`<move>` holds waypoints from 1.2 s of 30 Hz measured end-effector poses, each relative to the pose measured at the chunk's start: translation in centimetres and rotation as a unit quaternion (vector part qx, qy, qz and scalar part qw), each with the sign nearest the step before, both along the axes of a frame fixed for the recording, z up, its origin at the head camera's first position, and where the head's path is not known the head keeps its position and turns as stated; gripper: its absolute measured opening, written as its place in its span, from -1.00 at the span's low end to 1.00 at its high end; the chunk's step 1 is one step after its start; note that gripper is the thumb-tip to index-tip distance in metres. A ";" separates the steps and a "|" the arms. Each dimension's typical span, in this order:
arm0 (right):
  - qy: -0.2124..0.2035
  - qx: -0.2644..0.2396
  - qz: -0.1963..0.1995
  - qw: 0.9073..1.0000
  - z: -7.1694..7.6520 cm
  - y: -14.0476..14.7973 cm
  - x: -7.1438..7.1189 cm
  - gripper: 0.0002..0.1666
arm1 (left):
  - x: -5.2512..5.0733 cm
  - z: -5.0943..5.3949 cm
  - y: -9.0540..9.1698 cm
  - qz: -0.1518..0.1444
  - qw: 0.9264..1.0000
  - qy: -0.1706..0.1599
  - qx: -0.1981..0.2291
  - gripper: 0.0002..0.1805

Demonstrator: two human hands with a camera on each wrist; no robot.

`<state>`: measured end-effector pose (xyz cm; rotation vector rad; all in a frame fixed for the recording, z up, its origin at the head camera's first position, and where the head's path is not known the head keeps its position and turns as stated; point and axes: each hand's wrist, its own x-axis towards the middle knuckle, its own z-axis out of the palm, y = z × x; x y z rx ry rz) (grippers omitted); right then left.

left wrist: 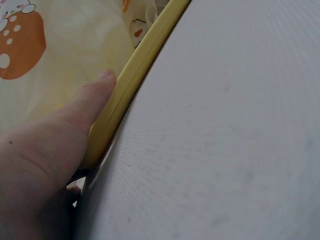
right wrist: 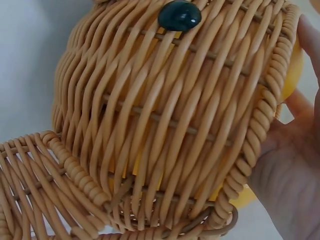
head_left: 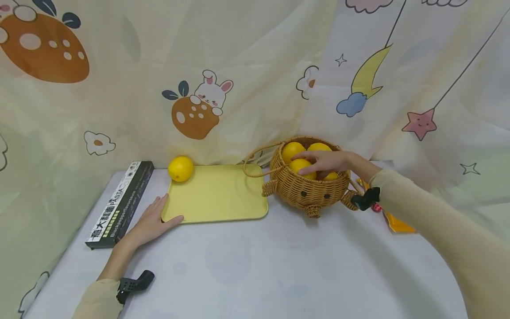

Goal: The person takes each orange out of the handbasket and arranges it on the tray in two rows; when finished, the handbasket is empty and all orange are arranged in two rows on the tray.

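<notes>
A woven basket (head_left: 307,190) with a bear-like face holds several yellow-orange oranges (head_left: 292,152). My right hand (head_left: 328,160) reaches over its rim, with thumb and fingers on either side of one orange (head_left: 301,168) near the front. In the right wrist view, the wicker wall (right wrist: 165,110) hides most of the fruit, and part of the hand (right wrist: 290,165) shows beyond the rim. My left hand (head_left: 150,223) rests at the near left corner of a yellow tray (head_left: 219,195), fingers extended along its side. Its thumb (left wrist: 92,100) lies against the tray's edge. Another orange (head_left: 181,169) sits at the tray's far left corner.
A dark pasta box (head_left: 121,204) lies left of the tray. The basket's looped handle (head_left: 253,174) hangs over the tray's right end. Orange packaging (head_left: 398,223) lies right of the basket, partly behind the right forearm. A printed curtain (head_left: 255,79) stands behind the white table (head_left: 255,266).
</notes>
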<state>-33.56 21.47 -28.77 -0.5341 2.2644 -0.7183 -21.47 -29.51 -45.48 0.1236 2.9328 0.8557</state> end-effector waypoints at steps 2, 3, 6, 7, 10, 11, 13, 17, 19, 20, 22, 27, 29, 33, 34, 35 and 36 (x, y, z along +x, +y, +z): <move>0.000 -0.002 -0.002 1.000 -0.3 0.1 0.0 -0.15 | 0.1 -0.1 0.0 -0.001 1.000 0.000 0.000 0.22; 0.002 -0.002 -0.002 1.000 -0.5 0.1 0.0 -0.15 | 0.1 -0.1 0.0 -0.001 1.000 0.000 -0.001 0.22; 0.005 -0.003 -0.008 1.000 -0.9 0.3 -0.1 -0.16 | 0.3 -0.2 0.0 -0.001 1.000 0.000 -0.001 0.22; 0.008 -0.003 -0.009 1.000 -1.1 0.3 -0.1 -0.15 | 0.3 -0.2 0.0 -0.001 1.000 0.000 0.000 0.22; 0.024 -0.008 -0.012 1.000 -1.3 0.6 0.0 -0.15 | 0.4 -0.2 0.1 0.000 1.000 -0.002 0.001 0.22; 0.031 -0.011 -0.016 0.999 -1.3 0.7 0.0 -0.15 | 0.4 -0.2 0.1 0.000 1.000 -0.003 0.001 0.22; 0.045 -0.027 -0.024 0.998 -1.1 0.9 0.2 -0.16 | 0.4 -0.2 0.1 0.000 1.000 -0.003 0.000 0.21; 0.067 -0.080 -0.049 0.993 -0.1 1.6 0.5 -0.21 | 0.5 -0.1 0.2 -0.001 1.000 -0.003 -0.002 0.22; 0.074 -0.111 -0.055 0.990 0.4 1.9 0.5 -0.24 | 0.5 -0.1 0.1 0.000 1.000 -0.003 -0.004 0.22; 0.075 -0.124 -0.057 0.988 0.7 2.0 0.6 -0.25 | 0.4 -0.1 0.1 0.000 1.000 -0.003 -0.006 0.22; 0.074 -0.147 -0.058 0.985 1.2 2.2 0.6 -0.28 | 0.4 0.0 0.0 -0.001 1.000 -0.003 -0.007 0.22; 0.072 -0.174 -0.075 0.979 1.9 2.1 0.7 -0.35 | 0.4 0.1 0.0 0.000 1.000 -0.005 -0.007 0.22; 0.072 -0.185 -0.088 0.976 2.0 1.9 0.7 -0.37 | 0.3 0.1 0.1 0.002 1.000 -0.006 -0.005 0.22; 0.062 -0.223 -0.115 0.966 2.2 1.4 0.8 -0.38 | 0.2 0.2 0.2 0.003 1.000 -0.007 -0.001 0.22; 0.058 -0.234 -0.119 0.963 2.3 1.3 0.8 -0.38 | 0.2 0.2 0.2 0.002 1.000 -0.008 -0.001 0.22; 0.053 -0.246 -0.124 0.960 2.3 1.2 0.8 -0.37 | 0.2 0.2 0.2 0.002 1.000 -0.007 -0.002 0.22; 0.048 -0.259 -0.126 0.956 2.4 1.1 0.8 -0.37 | 0.1 0.2 0.2 0.001 1.000 -0.007 -0.002 0.22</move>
